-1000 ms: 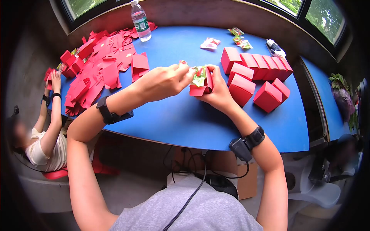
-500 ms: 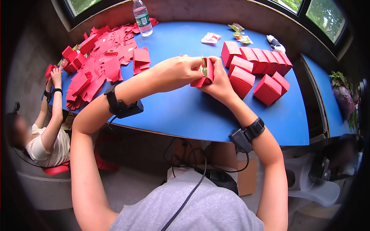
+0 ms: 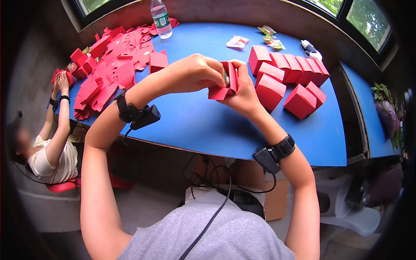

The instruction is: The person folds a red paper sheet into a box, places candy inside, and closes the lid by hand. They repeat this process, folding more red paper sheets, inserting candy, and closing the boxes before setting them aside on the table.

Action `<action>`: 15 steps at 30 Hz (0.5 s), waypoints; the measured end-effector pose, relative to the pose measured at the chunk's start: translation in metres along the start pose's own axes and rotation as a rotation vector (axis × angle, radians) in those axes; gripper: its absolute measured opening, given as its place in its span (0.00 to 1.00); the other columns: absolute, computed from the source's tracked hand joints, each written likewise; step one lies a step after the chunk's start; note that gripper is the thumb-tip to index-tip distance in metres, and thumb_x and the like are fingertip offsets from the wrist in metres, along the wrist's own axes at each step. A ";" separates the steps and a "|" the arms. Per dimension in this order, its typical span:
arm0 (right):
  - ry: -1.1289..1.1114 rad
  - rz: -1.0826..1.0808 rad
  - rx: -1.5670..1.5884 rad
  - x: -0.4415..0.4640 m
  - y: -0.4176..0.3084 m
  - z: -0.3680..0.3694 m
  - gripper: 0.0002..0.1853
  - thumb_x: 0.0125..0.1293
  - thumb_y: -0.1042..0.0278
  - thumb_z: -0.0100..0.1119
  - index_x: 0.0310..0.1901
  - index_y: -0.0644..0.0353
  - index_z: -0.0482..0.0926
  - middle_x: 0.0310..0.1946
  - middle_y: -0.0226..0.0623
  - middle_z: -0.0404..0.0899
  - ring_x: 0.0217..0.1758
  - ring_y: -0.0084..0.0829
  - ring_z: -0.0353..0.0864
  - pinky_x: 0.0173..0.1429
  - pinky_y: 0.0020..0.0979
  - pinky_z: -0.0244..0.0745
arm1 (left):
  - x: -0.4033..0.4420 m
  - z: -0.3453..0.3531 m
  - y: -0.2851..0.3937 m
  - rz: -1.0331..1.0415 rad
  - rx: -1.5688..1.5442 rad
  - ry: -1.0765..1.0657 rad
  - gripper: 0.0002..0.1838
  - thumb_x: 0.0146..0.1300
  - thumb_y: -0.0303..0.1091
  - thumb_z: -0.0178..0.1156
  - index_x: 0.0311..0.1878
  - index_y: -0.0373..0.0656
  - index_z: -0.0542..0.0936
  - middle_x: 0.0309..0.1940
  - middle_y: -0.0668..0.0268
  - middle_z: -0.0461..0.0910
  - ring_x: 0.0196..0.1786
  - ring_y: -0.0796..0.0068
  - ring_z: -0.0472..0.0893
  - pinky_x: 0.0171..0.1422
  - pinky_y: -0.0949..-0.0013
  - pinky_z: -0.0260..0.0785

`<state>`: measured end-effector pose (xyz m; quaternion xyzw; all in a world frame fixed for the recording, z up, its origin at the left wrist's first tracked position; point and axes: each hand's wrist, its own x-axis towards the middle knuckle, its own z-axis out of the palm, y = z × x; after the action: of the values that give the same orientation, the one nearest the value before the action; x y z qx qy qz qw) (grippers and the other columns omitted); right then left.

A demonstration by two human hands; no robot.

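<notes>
Over the middle of the blue table, my right hand (image 3: 243, 96) is wrapped round an open red paper box (image 3: 233, 79), with one flap folded out toward me. My left hand (image 3: 200, 74) reaches into the box's opening from the left, its fingers curled together and their tips partly hidden. Between those fingertips and the box wall shows a bit of a small, pale green packet (image 3: 226, 79). Just right of my right hand stand several closed red boxes (image 3: 271, 92), in a row and in small groups.
Flat red box blanks (image 3: 119, 69) are heaped at the left, near a water bottle (image 3: 161, 21). Small snack packets (image 3: 237, 41) lie at the back. Another person (image 3: 54, 151) sits at the left, hands on red paper. A second blue table (image 3: 368, 117) stands at the right.
The green packet that stuck up out of the box is now lower inside it. My left fingers have come down with it, and the box has tilted slightly.
</notes>
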<state>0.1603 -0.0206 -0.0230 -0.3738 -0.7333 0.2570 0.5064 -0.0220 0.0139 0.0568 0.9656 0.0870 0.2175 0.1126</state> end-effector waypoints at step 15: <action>0.039 -0.160 -0.160 -0.007 0.010 0.004 0.43 0.41 0.69 0.77 0.57 0.62 0.58 0.51 0.48 0.70 0.52 0.44 0.76 0.54 0.38 0.75 | 0.015 0.017 -0.035 -0.852 -0.492 -0.094 0.32 0.48 0.30 0.73 0.55 0.39 0.68 0.45 0.56 0.77 0.48 0.69 0.79 0.51 0.65 0.74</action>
<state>0.1606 -0.0206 -0.0358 -0.3581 -0.7690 0.1491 0.5080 -0.0054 0.0476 0.0386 0.7979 0.4148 0.1224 0.4199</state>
